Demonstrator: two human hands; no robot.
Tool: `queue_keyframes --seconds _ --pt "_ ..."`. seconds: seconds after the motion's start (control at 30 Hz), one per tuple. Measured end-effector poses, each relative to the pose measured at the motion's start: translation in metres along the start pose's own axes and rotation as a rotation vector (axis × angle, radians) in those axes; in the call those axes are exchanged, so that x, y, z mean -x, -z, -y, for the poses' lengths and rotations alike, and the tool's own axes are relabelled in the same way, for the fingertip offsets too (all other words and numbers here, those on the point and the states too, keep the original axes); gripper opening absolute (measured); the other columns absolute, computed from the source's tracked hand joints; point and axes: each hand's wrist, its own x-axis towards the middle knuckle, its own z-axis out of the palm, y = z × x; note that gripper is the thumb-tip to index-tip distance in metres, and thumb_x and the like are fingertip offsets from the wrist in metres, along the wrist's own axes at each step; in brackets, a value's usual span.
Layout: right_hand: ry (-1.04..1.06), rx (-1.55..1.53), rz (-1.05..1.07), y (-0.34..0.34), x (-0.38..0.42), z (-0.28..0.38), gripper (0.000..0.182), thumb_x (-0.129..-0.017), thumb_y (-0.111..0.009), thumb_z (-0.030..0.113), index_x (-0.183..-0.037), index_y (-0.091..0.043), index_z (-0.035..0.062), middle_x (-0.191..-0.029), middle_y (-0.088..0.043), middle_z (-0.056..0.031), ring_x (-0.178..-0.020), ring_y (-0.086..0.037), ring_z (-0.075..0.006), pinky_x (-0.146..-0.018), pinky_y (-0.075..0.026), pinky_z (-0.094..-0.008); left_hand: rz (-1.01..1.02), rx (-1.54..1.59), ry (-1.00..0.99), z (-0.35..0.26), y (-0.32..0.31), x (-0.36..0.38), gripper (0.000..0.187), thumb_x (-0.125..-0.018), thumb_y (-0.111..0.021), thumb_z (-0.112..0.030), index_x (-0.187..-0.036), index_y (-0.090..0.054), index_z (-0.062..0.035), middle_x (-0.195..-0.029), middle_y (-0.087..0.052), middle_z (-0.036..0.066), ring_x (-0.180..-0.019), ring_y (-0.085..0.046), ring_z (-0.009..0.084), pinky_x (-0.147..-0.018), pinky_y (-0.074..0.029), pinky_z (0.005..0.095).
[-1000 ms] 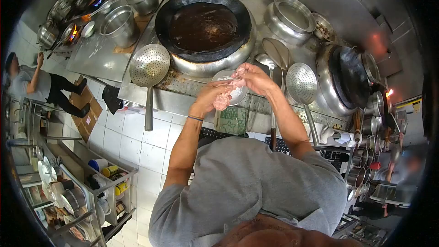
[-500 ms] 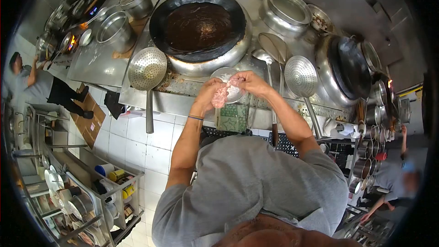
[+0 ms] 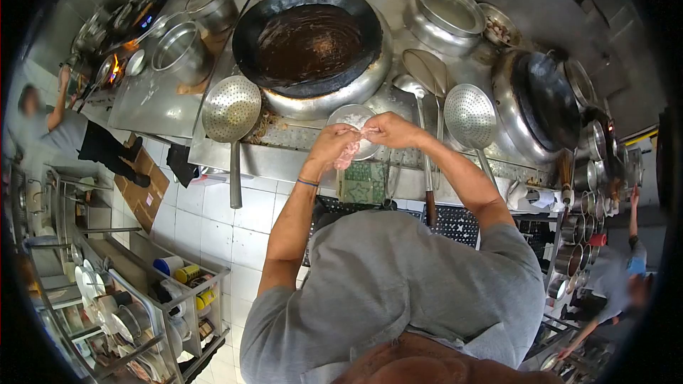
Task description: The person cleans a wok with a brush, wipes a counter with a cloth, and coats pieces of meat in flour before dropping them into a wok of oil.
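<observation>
My left hand (image 3: pixel 333 144) is closed around a lump of pale pink raw meat (image 3: pixel 346 159) that hangs below its fingers. Touching the left fingertips, my right hand (image 3: pixel 391 131) pinches the upper end of the same meat. Both hands are above the near rim of a metal bowl (image 3: pixel 348 111) holding white powder, partly hidden behind them. Just beyond the bowl is a large black wok (image 3: pixel 306 46) of dark liquid. Below the hands, a green patterned block or cloth (image 3: pixel 361 182) sits at the counter's front edge.
A perforated skimmer (image 3: pixel 231 110) lies left of the bowl; another skimmer (image 3: pixel 469 115) and a ladle (image 3: pixel 410 86) lie right. A second wok (image 3: pixel 544 103) and a metal pot (image 3: pixel 447 18) stand farther right. Other people work at far left (image 3: pixel 78 128) and far right (image 3: pixel 619 288).
My hands have come closer together, and the right fingers now meet the left ones. Less of the meat shows. The person at far left has raised an arm.
</observation>
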Motion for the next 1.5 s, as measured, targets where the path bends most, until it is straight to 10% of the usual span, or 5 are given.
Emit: queue_keyframes --seconds 0.77,0.9,0.97,1.13,1.5 --pt "-0.045 -0.054 -0.478 -0.044 -0.032 -0.040 0.015 -0.087 -0.063 0.013 -0.088 -0.069 -0.0015 -0.070 -0.065 -0.0095 -0.069 -0.057 -0.0105 -0.063 -0.048 -0.0309 -0.013 0.232 0.015 0.026 0.007 -0.023 0.013 -0.088 -0.063 -0.015 -0.084 -0.061 -0.0033 -0.066 -0.057 0.002 -0.047 -0.053 0.0121 -0.040 -0.044 0.0295" --pt "-0.199 -0.138 -0.655 -0.011 -0.013 -0.106 0.019 -0.091 -0.063 0.021 -0.090 -0.068 0.0019 -0.087 -0.070 -0.0080 -0.078 -0.060 -0.0132 -0.069 -0.050 -0.0321 -0.024 -0.134 -0.459 0.040 0.013 -0.021 0.014 -0.092 -0.061 -0.017 -0.085 -0.061 -0.0046 -0.066 -0.058 0.002 -0.048 -0.053 0.0117 -0.041 -0.044 0.0283" --pt "-0.408 -0.579 -0.579 0.010 -0.005 -0.101 0.020 -0.094 -0.061 0.025 -0.096 -0.066 0.0058 -0.102 -0.069 -0.0094 -0.089 -0.062 -0.0173 -0.077 -0.051 -0.0345 0.001 0.421 -0.034 0.020 0.015 -0.013 0.015 -0.094 -0.061 -0.018 -0.086 -0.060 -0.0055 -0.066 -0.058 0.002 -0.048 -0.053 0.0115 -0.041 -0.045 0.0276" --pt "-0.174 -1.599 -0.390 0.000 -0.003 -0.041 0.016 -0.098 -0.054 0.022 -0.108 -0.057 0.0106 -0.121 -0.062 -0.0084 -0.108 -0.059 -0.0208 -0.091 -0.048 -0.0357 -0.132 0.079 -0.095 0.048 -0.011 -0.059 0.024 -0.084 -0.078 -0.021 -0.092 -0.062 -0.0045 -0.070 -0.061 0.003 -0.056 -0.058 0.0102 -0.044 -0.044 0.0263" --pt "-0.288 -1.779 -0.630 -0.026 -0.009 -0.026 0.023 -0.092 -0.051 0.008 -0.113 -0.057 0.0013 -0.105 -0.063 -0.0150 -0.100 -0.061 -0.0244 -0.085 -0.050 -0.0369 -0.129 -0.163 -0.401 0.069 0.012 -0.052 0.013 -0.084 -0.067 -0.012 -0.091 -0.064 -0.0013 -0.070 -0.061 0.005 -0.053 -0.056 0.0131 -0.046 -0.047 0.0285"
